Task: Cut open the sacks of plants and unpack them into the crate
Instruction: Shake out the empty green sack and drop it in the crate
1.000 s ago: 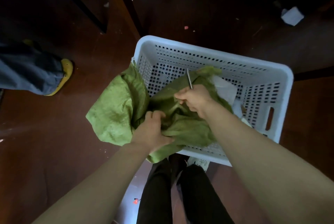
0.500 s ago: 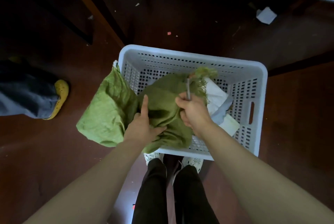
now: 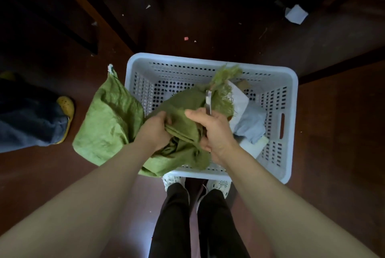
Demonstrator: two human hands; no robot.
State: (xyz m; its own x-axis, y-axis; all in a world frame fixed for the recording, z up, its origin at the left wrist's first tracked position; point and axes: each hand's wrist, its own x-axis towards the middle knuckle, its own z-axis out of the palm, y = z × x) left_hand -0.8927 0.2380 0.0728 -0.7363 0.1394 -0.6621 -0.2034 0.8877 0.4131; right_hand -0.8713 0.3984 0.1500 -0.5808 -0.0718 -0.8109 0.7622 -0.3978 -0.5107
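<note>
A green woven sack (image 3: 108, 124) drapes over the near left corner of a white perforated crate (image 3: 289, 83) on the floor. My left hand (image 3: 154, 130) grips a bunched fold of the sack at the crate's near side. My right hand (image 3: 212, 128) holds a metal blade (image 3: 208, 101) that points away from me, and its fingers also curl round the sack fabric. The sack's frayed cut end (image 3: 225, 83) sticks up beyond the blade. White and pale blue wrapped bundles (image 3: 250, 122) lie in the crate's right half.
Another person's leg in blue trousers with a yellow shoe (image 3: 64, 108) stands at the left. A crumpled white paper (image 3: 295, 14) and small scraps lie on the dark floor beyond the crate. Dark furniture legs (image 3: 116, 18) rise at the upper left. My own feet are just below the crate.
My left hand went from flat with a finger stretched out to gripping a fold of the sack. My right hand with the blade moved closer to the left hand and took hold of fabric.
</note>
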